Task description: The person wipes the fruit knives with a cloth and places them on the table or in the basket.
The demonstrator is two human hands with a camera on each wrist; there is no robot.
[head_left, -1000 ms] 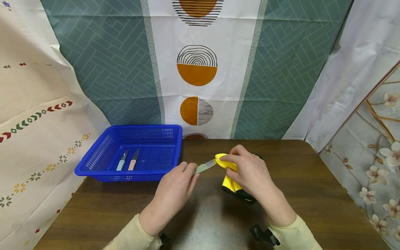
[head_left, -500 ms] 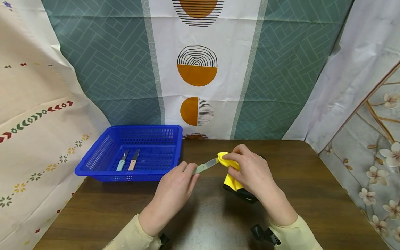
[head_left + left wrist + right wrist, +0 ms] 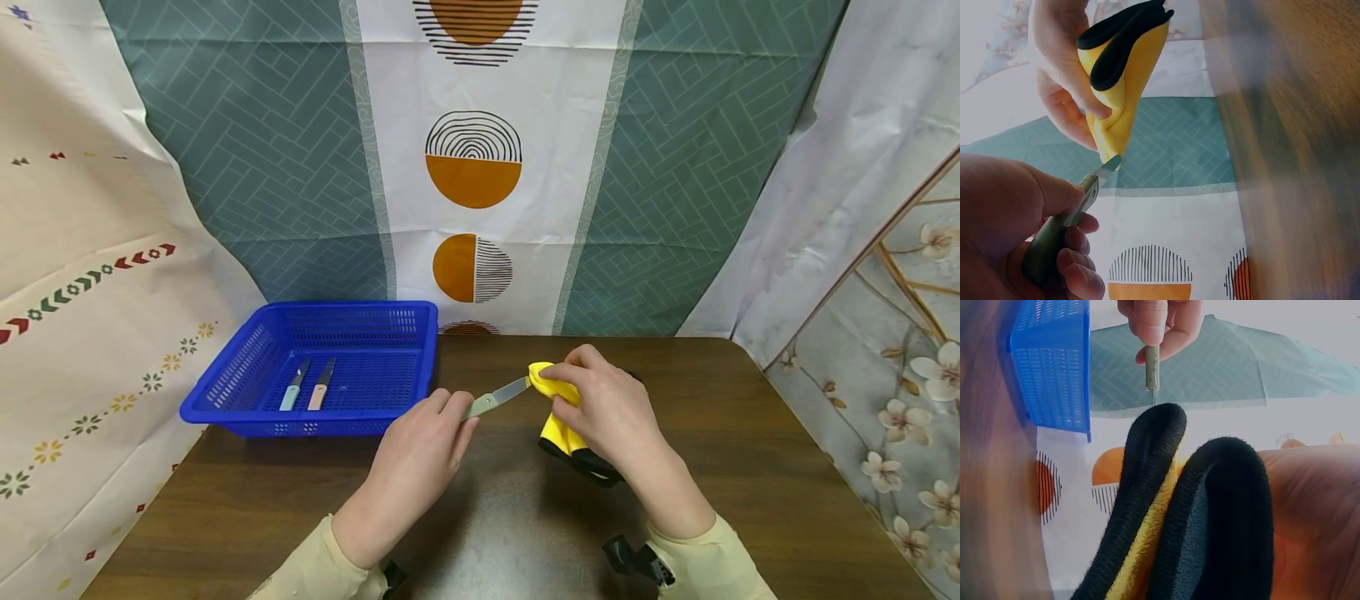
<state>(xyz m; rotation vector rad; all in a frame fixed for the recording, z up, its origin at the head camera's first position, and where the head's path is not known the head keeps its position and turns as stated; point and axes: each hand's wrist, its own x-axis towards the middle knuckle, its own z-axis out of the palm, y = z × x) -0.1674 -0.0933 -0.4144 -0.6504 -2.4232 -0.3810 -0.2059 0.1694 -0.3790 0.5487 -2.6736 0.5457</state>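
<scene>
My left hand grips the pale green handle of a small knife, its blade pointing right and slightly up over the table. My right hand pinches a folded yellow cloth with black edging, and a fold of it wraps the blade's tip. In the left wrist view the cloth hangs from the right fingers with the tip right at its lower fold. The right wrist view has the black-edged folds of the cloth up close, hiding most of the blade beyond the handle.
A blue plastic basket stands at the back left of the brown wooden table. Inside lie a knife with a light blue handle and one with a pink handle. Patterned curtains hang behind and at both sides.
My right hand and the cloth have slid a little to the right and up along the blade, so more of the blade shows. My left hand and the knife have stayed in place.
</scene>
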